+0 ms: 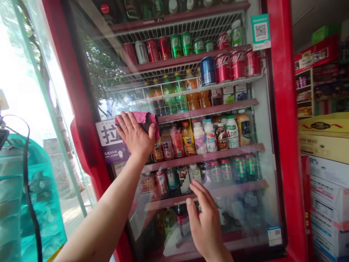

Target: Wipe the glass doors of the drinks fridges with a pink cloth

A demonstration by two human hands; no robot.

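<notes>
Left hand (136, 136) is lying flat at nine o'clock, thumb sticking out, pinning the cloth (142, 117) to the glass (268, 205); it's pressing, not clenching. Right hand (206, 222) is hanging at five o'clock, released, fingers loosely curving, holding nothing; whether it's touching the glass, I can't tell from where I'm standing.

Good wiping, I'm judging, is calling for even palm pressure, overlapping strokes, and extra care along the edge of the sign (116, 154) so it isn't peeling.

Cloth is looking soft and thin, pink with a dark area, scalloped edge showing. Sign is also sitting at nine, flat, white above purple, partly hiding under the hand. Glass is looking smooth, mirroring trees (100, 74) at ten. Behind it, glossy cans (223, 68) are lining up between one and two, rounded bottles (211, 135) at three. Red frame (285, 109) is bordering; boxy cartons (328, 178) are standing stacked between three and four.
</notes>
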